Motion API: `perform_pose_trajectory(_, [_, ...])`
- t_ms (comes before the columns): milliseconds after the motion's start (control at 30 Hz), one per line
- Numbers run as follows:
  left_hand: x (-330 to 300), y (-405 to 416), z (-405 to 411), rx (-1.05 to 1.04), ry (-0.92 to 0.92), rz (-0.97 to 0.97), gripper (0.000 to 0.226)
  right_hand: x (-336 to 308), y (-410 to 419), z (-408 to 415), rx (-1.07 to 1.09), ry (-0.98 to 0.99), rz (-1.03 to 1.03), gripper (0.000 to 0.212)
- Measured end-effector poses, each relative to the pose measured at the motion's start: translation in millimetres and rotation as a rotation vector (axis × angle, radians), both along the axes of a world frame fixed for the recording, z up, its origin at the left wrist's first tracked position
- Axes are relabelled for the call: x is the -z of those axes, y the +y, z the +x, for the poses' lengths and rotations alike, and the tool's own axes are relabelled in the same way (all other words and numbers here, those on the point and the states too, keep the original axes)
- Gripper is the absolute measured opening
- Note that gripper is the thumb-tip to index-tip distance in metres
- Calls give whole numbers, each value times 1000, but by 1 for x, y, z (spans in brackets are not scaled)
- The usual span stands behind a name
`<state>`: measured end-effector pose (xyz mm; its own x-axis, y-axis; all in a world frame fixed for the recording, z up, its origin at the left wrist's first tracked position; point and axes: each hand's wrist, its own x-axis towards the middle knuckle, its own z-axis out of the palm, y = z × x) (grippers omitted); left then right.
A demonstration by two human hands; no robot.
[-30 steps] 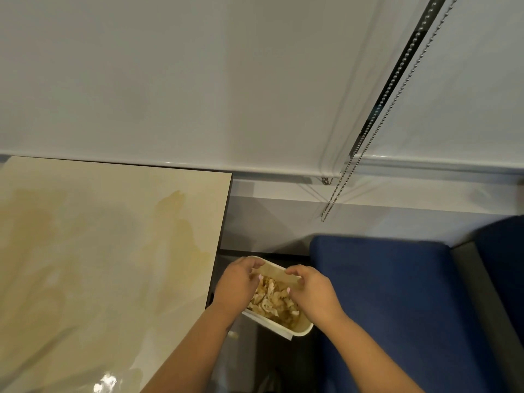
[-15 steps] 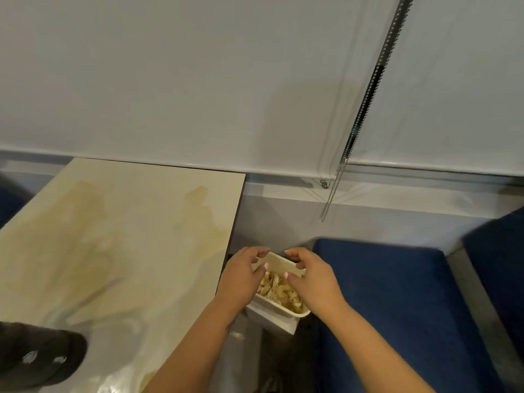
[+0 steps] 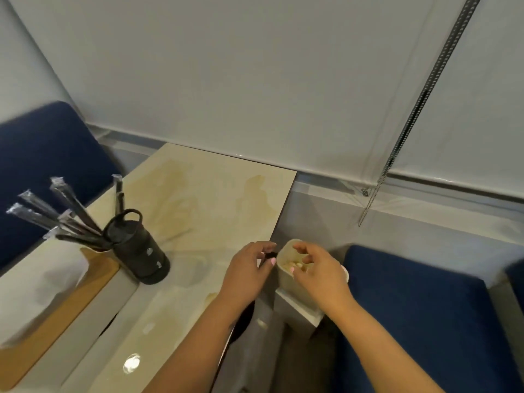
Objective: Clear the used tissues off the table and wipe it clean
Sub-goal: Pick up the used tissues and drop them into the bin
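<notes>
A small white bin [image 3: 297,306] stands on the floor between the beige table [image 3: 204,211] and a blue seat. Crumpled used tissues [image 3: 295,264] lie inside it. My left hand [image 3: 248,272] hovers over the table's right edge beside the bin, fingers loosely curled, holding nothing that I can make out. Over the bin's mouth is my right hand [image 3: 319,269], with its fingers hanging loosely down and nothing in them. Yellowish patches mark the glossy tabletop.
A black bottle [image 3: 139,251] stands on the table's left part. Beside it are wrapped black straws [image 3: 56,217] and a wooden tissue holder [image 3: 42,282]. Blue seats [image 3: 425,313] flank the table. A blind chain [image 3: 368,205] hangs at the wall.
The view has swung left, bringing the bottle, straws and tissue holder into sight. Both hands have let go of the bin's rim and now hover just above it.
</notes>
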<state>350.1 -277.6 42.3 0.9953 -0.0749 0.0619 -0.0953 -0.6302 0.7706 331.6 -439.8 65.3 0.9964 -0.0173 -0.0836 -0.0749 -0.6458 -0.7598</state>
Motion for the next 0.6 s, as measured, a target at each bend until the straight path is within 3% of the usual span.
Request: perform_pose_trajectory(600, [-16, 155, -129, -414, 24, 1, 28, -13, 155, -65, -318, -28, 95, 39])
